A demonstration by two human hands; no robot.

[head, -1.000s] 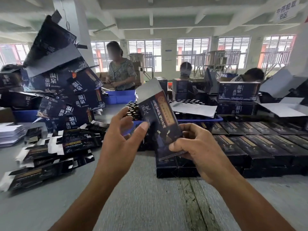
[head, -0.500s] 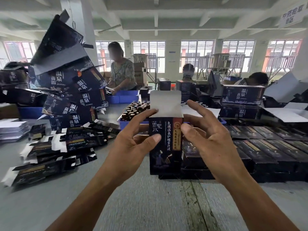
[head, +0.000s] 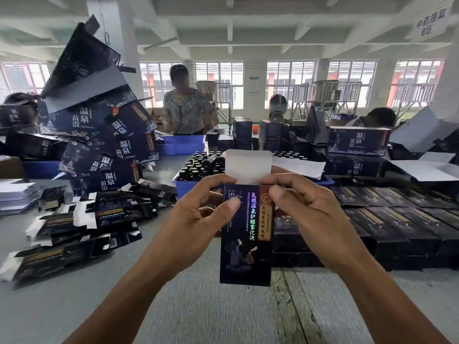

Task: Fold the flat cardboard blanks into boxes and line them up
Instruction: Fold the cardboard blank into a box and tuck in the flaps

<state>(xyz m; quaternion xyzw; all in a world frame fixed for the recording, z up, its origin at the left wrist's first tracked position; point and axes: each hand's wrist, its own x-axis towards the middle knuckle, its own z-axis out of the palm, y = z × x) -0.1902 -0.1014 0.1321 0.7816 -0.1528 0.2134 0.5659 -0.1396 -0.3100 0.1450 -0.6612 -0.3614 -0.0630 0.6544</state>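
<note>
Left fingers (head: 229, 206) and right fingers (head: 279, 194) pinch the box (head: 244, 244) near its top edge, thumbs on the printed front, other fingers curled behind; left hand (head: 198, 219) and right hand (head: 310, 214) hold it upright above the near worktop (head: 124, 306). White top flap (head: 247, 167) stands open, not tucked. Flat blanks (head: 82, 219) lie scattered left, finished boxes (head: 385, 219) lined up right, blue bin (head: 185, 186) of bottles just behind. Risks, judged: pinching too hard near the opening could squash the walls so the flap misses its slot or creases; a loose grip lets the box spring flat again.
</note>
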